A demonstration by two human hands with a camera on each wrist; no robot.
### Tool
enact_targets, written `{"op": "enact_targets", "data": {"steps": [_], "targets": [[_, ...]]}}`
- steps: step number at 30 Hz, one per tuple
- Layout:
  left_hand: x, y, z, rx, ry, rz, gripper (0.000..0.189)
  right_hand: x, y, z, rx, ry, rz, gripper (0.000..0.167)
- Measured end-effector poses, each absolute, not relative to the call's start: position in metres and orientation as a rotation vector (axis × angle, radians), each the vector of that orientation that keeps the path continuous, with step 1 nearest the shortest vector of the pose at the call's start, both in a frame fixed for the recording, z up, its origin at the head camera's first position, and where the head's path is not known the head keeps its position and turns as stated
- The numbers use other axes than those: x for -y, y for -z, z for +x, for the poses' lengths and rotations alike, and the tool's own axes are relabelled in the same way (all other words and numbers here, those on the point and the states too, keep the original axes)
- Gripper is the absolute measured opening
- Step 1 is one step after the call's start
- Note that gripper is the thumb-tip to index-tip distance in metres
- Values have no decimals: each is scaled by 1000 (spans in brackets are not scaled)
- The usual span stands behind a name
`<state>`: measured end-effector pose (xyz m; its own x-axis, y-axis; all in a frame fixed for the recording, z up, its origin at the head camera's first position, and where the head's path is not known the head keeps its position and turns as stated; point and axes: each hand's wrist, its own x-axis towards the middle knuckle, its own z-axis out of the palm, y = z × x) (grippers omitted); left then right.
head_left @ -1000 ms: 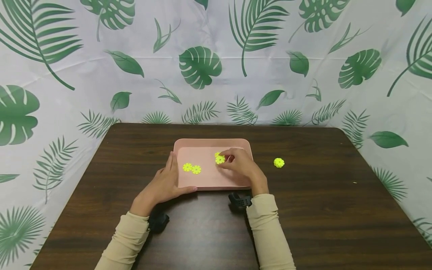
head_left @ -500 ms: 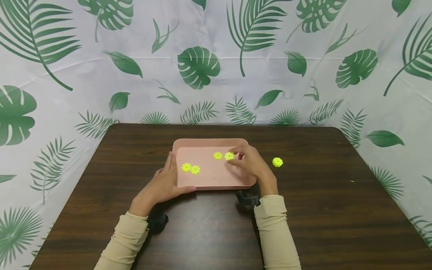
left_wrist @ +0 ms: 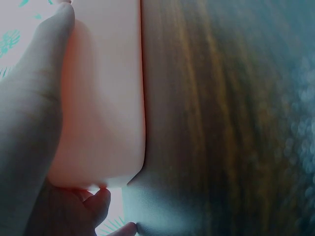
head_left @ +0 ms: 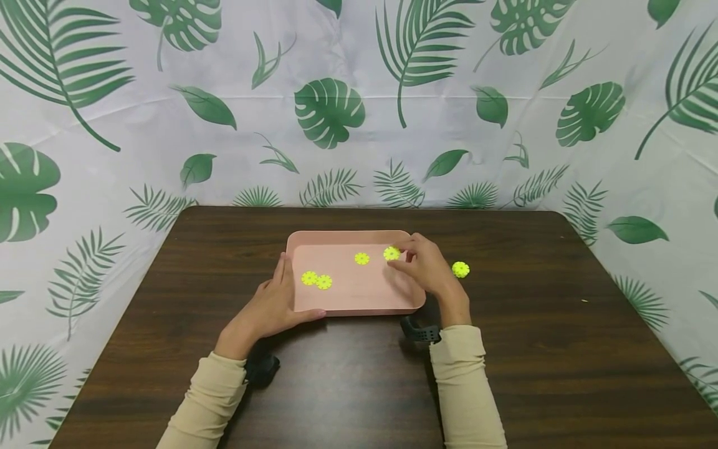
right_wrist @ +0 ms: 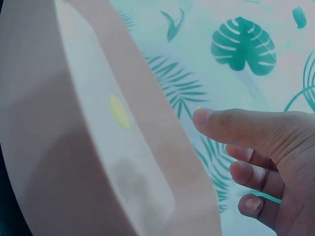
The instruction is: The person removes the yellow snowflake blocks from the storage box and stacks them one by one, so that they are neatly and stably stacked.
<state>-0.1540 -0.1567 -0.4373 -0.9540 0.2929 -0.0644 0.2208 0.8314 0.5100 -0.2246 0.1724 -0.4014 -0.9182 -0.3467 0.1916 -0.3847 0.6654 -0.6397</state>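
In the head view, my left hand rests at the near left corner of a shallow pink tray. Its straight fingers lie along the left wall, the thumb along the front edge. Over the tray's far right part, my right hand pinches a yellow flower-shaped disc between thumb and fingers. Only a sliver of it shows past the thumb tip in the right wrist view. A single yellow disc lies inside the tray to the left, and two more discs, edges touching, lie further left.
A small pile of yellow discs sits on the dark wooden table, just right of my right hand. Behind the table hangs a white cloth printed with green leaves. A tiny yellowish scrap lies far right.
My right hand has moved right and slightly back with the pinched disc, away from the single disc that it overlapped. My left hand stays at the tray's corner.
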Motion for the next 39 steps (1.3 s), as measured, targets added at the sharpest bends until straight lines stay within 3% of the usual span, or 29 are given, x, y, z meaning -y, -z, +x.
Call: {"op": "enact_targets", "data": {"steps": [39], "targets": [[158, 436, -154, -2828, -825, 380, 136, -293, 409, -210, 2821, -998, 120, 45]]}}
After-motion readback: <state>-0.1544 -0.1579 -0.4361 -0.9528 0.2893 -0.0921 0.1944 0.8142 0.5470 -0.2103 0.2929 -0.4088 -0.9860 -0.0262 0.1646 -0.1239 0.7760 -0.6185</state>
